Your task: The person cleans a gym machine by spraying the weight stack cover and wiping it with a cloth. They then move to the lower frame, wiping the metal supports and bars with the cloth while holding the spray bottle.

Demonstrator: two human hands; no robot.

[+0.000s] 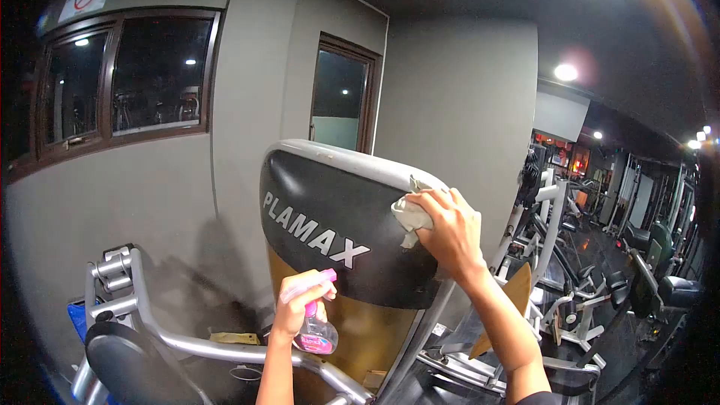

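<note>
Cloth on the panel's upper right corner, spray bottle in the other hand

The right hand (pixel 450 232) is closed around a pale, crumpled cloth (pixel 411 216) and presses it to the upper right corner of the black panel (pixel 322 191), with a bit of the fabric reaching up over the silver-grey rim (pixel 352 159) along the top edge. White PLAMAX lettering (pixel 313 235) slants down across the panel from its left edge.

The left hand (pixel 289 315) grips a clear spray bottle (pixel 316 339) by its neck, below the pink-and-white spray head. It is in front of the panel's lower edge, where the black gives way to a gold section (pixel 379 322); from this angle I can't quite tell whether the bottle touches it. A silver tube (pixel 217 348) curves past at lower left, and gym machines (pixel 577 322) crowd the right side.
</note>
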